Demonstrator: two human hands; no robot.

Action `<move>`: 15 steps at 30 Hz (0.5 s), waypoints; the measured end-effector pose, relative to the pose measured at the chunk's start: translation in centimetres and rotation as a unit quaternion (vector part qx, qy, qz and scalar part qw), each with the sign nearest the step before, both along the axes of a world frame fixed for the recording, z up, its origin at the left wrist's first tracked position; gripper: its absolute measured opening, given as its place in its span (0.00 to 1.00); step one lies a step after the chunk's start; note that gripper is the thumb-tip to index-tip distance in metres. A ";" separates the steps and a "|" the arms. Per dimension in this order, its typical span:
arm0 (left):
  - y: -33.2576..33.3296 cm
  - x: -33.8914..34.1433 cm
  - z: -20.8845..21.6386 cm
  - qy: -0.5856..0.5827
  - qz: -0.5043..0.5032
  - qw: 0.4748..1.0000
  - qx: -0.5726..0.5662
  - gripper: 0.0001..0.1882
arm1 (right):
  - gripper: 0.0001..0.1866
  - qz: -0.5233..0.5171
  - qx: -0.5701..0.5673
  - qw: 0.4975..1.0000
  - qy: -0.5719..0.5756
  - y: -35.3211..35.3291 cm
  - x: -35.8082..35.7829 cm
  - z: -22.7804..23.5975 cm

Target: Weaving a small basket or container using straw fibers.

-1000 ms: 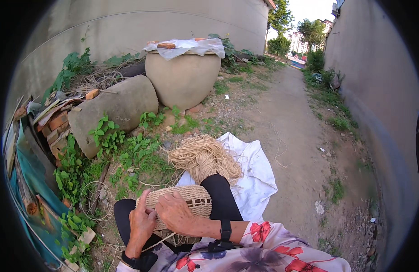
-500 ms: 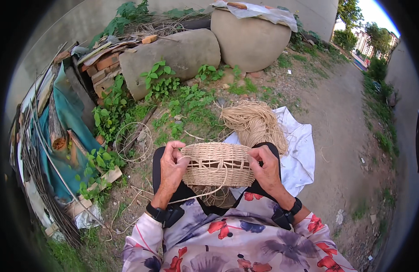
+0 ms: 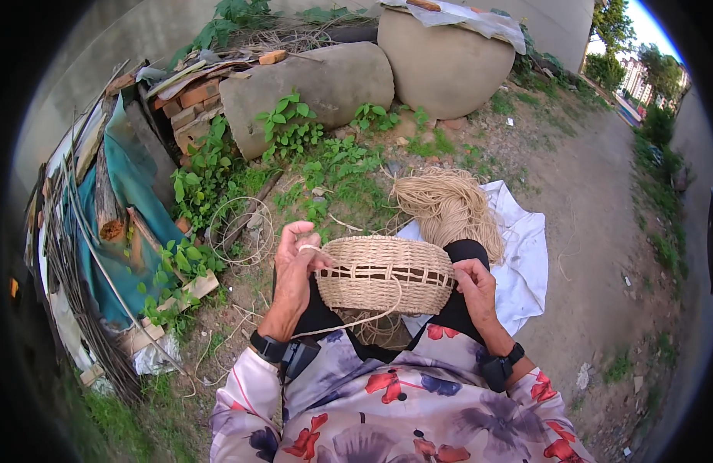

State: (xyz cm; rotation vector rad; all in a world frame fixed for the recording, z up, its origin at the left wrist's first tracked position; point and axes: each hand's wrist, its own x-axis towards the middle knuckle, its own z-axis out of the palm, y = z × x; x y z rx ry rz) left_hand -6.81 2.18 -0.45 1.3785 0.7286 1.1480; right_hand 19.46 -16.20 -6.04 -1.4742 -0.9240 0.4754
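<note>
A tan woven basket [image 3: 384,292] rests over my lap, with a band of open lattice running across its side. At its left end is my left hand [image 3: 293,266], its fingers curled against the rim and a pale strand looped by the index finger. The right end is pinched between the thumb and fingers of my right hand [image 3: 477,292]. A loose cord [image 3: 356,321] hangs from the lattice, bends round and trails toward my left wrist. What lies inside the basket is hidden.
Beyond my knees a big hank of tan cord [image 3: 449,208] lies on a white cloth [image 3: 522,247]. Coiled cord [image 3: 241,235] lies on the ground to the left. Farther off are a concrete pipe [image 3: 318,89], a large round vat [image 3: 449,65], bricks and a teal sheet [image 3: 129,166].
The basket has turned slightly, its right end now lower. My left hand's fingers have lifted and loosened at the rim. My right hand has shifted a little right and down with the basket.
</note>
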 end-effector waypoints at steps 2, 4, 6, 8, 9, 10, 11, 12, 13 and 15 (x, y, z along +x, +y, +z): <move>0.8 -0.7 -0.6 -0.238 -0.240 0.911 -0.238 0.08 | 0.04 0.002 0.005 1.000 0.022 0.1 0.3 0.2; 1.7 -1.1 -0.7 -0.038 -0.119 0.991 0.045 0.09 | 0.04 0.016 -0.001 0.999 0.036 0.1 0.7 0.1; 2.9 -2.9 0.2 0.268 0.002 0.914 0.304 0.10 | 0.04 0.016 0.005 0.999 0.046 -0.3 1.3 -0.2; 4.0 -4.7 1.0 0.402 -0.053 0.893 0.196 0.10 | 0.04 0.016 0.014 0.998 0.054 -0.3 1.5 -0.5; 4.0 -5.2 1.2 0.434 -0.079 0.888 0.133 0.11 | 0.04 0.018 0.016 0.998 0.058 -0.3 1.5 -0.6; 3.5 -5.3 1.9 0.438 -0.075 0.886 0.134 0.11 | 0.04 0.023 0.012 0.999 0.044 -0.2 1.3 -0.8; 2.7 -4.7 2.3 0.363 0.000 0.886 0.288 0.11 | 0.05 0.022 0.004 0.999 0.030 -0.2 1.2 -1.1; 1.8 -4.2 2.5 0.275 0.074 0.856 0.432 0.12 | 0.05 0.021 0.004 0.999 0.033 -0.2 1.1 -1.3; 0.6 -4.0 2.8 0.278 0.074 0.854 0.433 0.12 | 0.05 0.016 0.002 1.000 0.019 -0.1 1.0 -1.3; -1.8 -3.5 2.7 0.407 0.056 0.783 0.468 0.10 | 0.04 0.009 -0.006 1.000 -0.015 0.1 1.1 -1.3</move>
